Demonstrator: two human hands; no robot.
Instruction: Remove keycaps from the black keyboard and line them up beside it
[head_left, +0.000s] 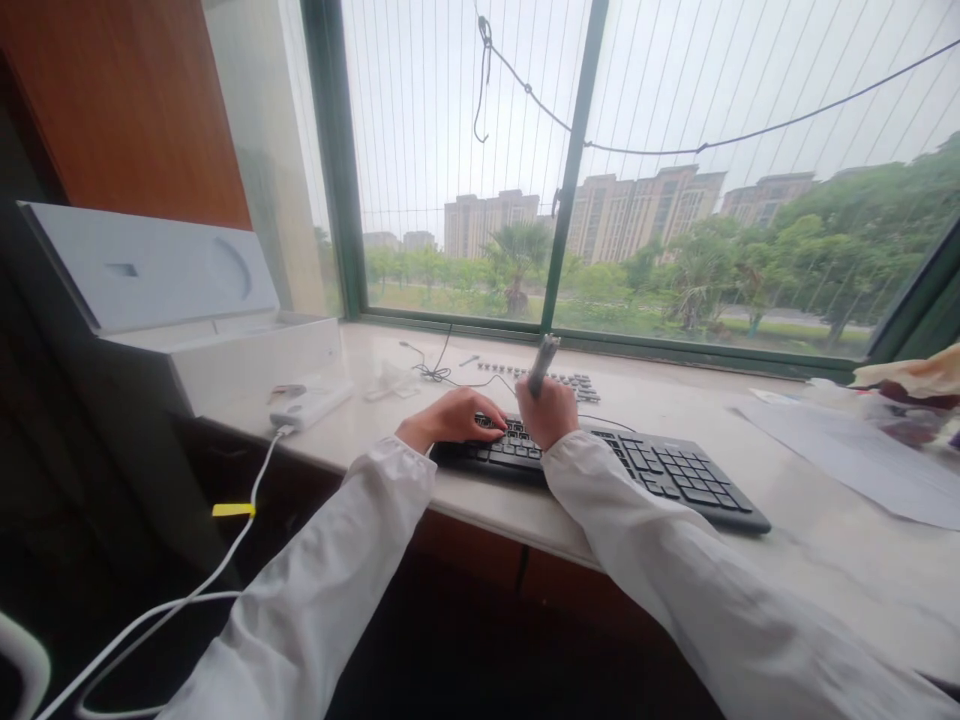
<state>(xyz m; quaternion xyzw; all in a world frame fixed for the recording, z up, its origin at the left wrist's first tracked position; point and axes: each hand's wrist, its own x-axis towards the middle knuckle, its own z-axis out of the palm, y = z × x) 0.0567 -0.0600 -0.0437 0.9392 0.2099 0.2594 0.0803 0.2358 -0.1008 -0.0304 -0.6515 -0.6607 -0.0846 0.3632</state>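
Note:
A black keyboard (694,475) lies along the front edge of the pale counter. Some switches in its upper left part look bare of keycaps. My left hand (461,415) rests over the keyboard's left end, thumb and forefinger extended and apart, touching the keys; its other fingers are partly hidden. Over the keyboard's middle, my right hand (549,412) is closed round a dark grey pen-shaped tool (543,365). The tool stands nearly upright, its upper end sticking out above the fist; its lower end is hidden. Behind my hands, loose keycaps (581,386) are laid out in rows.
A white open box (255,355) stands at the left. Near it, a white device (307,403) has a white cable (251,525) hanging off the counter. A thin black cord (433,374) lies behind the keyboard. White paper (855,455) lies at right, before the window.

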